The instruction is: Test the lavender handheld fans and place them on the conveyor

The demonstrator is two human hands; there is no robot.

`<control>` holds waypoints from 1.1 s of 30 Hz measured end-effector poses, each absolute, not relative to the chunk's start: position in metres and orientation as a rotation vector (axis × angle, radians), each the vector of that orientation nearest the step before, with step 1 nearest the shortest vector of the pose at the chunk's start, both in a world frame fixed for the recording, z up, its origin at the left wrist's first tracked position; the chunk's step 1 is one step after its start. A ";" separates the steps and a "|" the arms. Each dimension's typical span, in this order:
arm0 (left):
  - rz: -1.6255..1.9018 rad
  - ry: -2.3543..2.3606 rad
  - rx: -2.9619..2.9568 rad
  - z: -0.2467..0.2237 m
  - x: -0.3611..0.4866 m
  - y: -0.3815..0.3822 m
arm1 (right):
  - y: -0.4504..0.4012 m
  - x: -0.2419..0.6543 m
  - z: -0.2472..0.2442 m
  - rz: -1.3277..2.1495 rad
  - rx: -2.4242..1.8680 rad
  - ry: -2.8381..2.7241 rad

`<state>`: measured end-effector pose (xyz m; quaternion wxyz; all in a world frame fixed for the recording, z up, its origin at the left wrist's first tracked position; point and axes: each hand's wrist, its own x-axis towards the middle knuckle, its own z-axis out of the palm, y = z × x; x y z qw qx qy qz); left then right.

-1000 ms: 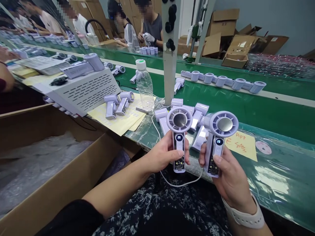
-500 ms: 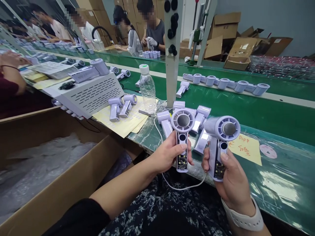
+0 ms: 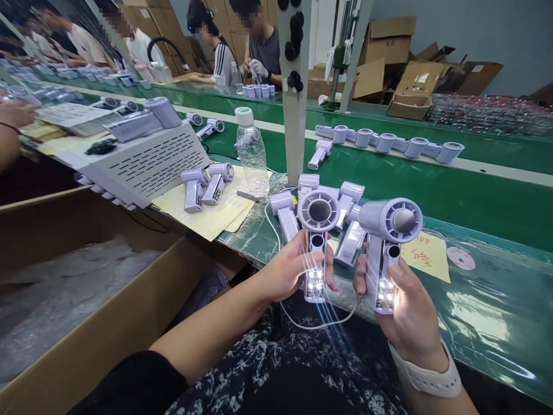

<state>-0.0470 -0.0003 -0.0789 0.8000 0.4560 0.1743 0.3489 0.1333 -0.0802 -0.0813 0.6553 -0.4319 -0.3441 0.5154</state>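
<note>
- Head view: left hand (image 3: pixel 288 270) curls around left fan (image 3: pixel 317 243), lights (image 3: pixel 315 283) glowing.
- Right hand (image 3: pixel 417 308) curls around right fan (image 3: pixel 382 253), also lit.
- Note (image 3: pixel 434 258) at right fan's three o'clock.

The left forearm (image 3: pixel 216 328) slants up from the lower left, its wrist nearly straight, to the left hand (image 3: pixel 294 271), curled in a grip with the thumb laid across the front. The right hand (image 3: pixel 412 305), apart from it, grips likewise, thumb pointing up and inward, the right wrist (image 3: pixel 427 366) low at the frame's edge.
</note>
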 end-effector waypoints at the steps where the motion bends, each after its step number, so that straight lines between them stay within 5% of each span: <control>1: 0.750 0.383 0.996 -0.078 -0.047 0.000 | -0.080 0.134 -0.080 1.166 -0.983 -0.774; 10: 0.874 0.574 1.027 -0.070 -0.049 -0.010 | -0.086 0.125 -0.066 1.452 -0.776 -0.748; 20: 0.914 0.483 1.086 -0.045 -0.064 -0.030 | -0.091 0.115 -0.054 1.259 -0.891 -0.672; 33: 0.683 0.390 0.692 -0.058 -0.056 -0.008 | -0.083 0.112 -0.048 1.476 -0.886 -0.510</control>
